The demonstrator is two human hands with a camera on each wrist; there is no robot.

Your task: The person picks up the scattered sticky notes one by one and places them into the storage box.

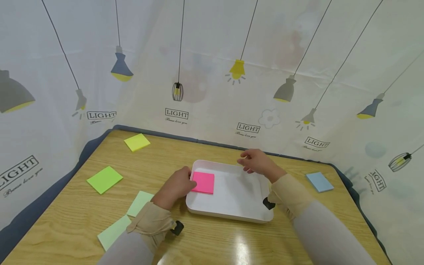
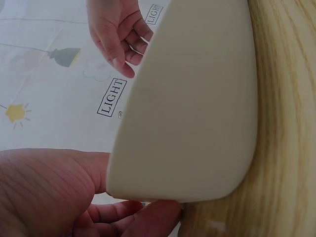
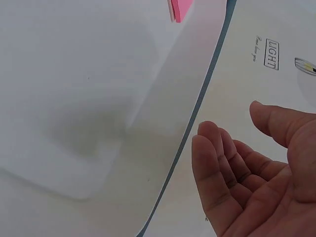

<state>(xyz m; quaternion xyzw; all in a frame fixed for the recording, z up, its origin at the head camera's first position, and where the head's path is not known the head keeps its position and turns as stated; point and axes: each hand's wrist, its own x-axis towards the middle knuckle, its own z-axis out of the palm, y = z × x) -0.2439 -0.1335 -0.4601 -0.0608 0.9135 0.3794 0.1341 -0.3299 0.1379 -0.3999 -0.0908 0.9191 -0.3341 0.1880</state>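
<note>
A white rectangular tray (image 1: 236, 187) sits on the wooden table, and a pink sticky-note pad (image 1: 203, 183) lies in its left part. My left hand (image 1: 176, 184) grips the tray's left side, thumb over the rim and fingers beneath the outer wall. In the left wrist view that tray's outer wall (image 2: 192, 108) fills the middle, the left hand (image 2: 54, 190) at its lower corner. Above the tray's far edge, my right hand (image 1: 260, 163) is raised with nothing in it. The right wrist view shows that right hand (image 3: 247, 182) with loosely bent fingers and thumb apart.
Left of the tray lie a yellow pad (image 1: 137, 142), a bright green pad (image 1: 105, 179) and two pale green pads, one partly behind the left forearm (image 1: 140, 202). A light blue pad (image 1: 319, 182) lies at the right. A lamp-print curtain (image 1: 212, 73) hangs behind the table.
</note>
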